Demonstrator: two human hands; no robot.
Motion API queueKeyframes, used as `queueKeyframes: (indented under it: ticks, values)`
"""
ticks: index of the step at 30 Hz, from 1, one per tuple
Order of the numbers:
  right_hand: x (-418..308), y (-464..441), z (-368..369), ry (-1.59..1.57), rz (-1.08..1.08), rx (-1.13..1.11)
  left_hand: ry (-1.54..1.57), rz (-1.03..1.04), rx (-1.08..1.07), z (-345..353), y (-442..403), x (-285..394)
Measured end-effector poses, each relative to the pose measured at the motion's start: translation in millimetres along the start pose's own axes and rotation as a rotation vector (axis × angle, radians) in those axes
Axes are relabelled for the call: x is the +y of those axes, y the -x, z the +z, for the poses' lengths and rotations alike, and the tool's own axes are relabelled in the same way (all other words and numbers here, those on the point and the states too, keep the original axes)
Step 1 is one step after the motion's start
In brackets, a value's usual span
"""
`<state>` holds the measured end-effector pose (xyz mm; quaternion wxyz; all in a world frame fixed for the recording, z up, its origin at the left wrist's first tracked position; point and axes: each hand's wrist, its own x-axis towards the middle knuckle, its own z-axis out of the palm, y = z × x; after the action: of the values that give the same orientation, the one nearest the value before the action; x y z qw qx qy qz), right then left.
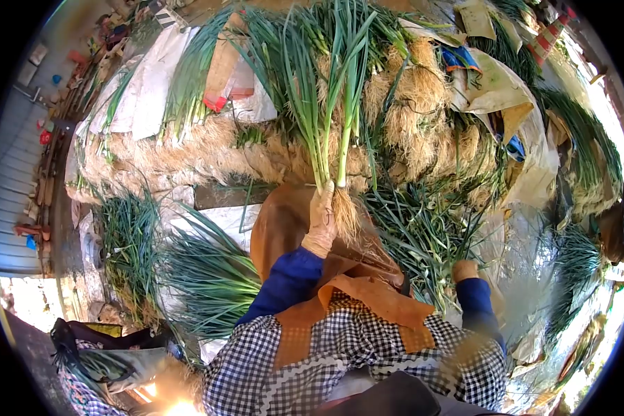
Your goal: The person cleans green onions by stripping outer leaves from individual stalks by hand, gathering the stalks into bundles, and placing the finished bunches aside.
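My left hand (321,215) is closed around the lower stalks of a few scallions (326,139), just above their bushy roots. Their long green leaves point away from me over the pile. My right hand (465,270) is low on the right, curled like a fist, beside a heap of loose green leaves (426,239). Its fingers are turned from view, so what it holds, if anything, is hidden. A brown apron (284,222) covers my lap beneath the held roots.
A long row of stacked scallions, roots (208,152) toward me, stretches across ahead, partly under white sacks (163,83). More scallions (208,270) lie at my left, near a leaf heap (128,236). Sacking (506,90) and further bunches (575,270) are on the right.
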<state>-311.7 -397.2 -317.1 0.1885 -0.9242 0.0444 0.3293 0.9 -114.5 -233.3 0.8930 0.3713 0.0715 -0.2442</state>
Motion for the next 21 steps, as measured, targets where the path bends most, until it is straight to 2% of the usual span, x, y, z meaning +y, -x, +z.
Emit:
queueKeyframes:
  ticks: [2,3,4,6,8,10,11,12,14,15,17,18,20,21]
  values:
    - [-51,-7,-86,0.087,0.439,0.128,0.011,-0.067,0.029,-7,-4,-17]
    - [-83,-21,-114,-0.197,0.236,0.522,0.022,-0.140,-0.022,1,7,-10]
    - [-126,-39,-150,-0.435,0.035,0.766,0.016,-0.149,-0.023,5,14,-10]
    - [-174,-80,-192,-0.710,-0.337,0.835,0.123,-0.262,-0.079,9,23,-11]
    - [-190,-144,-191,-0.986,-0.621,0.759,0.313,-0.305,-0.124,8,27,-17]
    - [-209,-150,-181,-1.093,-0.653,0.500,0.324,-0.276,-0.220,4,31,-14]
    - [-217,-144,-172,-0.758,-0.594,0.846,0.285,-0.279,-0.113,13,35,-7]
    - [-221,-140,-165,-0.718,-0.452,0.917,0.154,-0.237,-0.038,22,39,-4]
    - [-214,-97,-168,-0.114,-0.500,1.064,0.065,-0.163,0.020,20,37,-11]
    - [-197,-86,-156,-0.140,-0.530,1.051,0.051,-0.201,-0.030,14,34,-6]
    - [-164,-60,-135,-0.206,-0.373,0.885,0.142,-0.270,-0.154,3,25,10]
    - [-142,-54,-124,-0.084,-0.252,0.733,0.191,-0.280,-0.065,6,22,13]
    - [-120,-42,-130,0.268,0.025,0.189,0.144,-0.266,-0.012,-1,21,10]
    - [-118,-50,-133,0.060,0.108,0.194,0.163,-0.332,-0.098,-3,20,8]
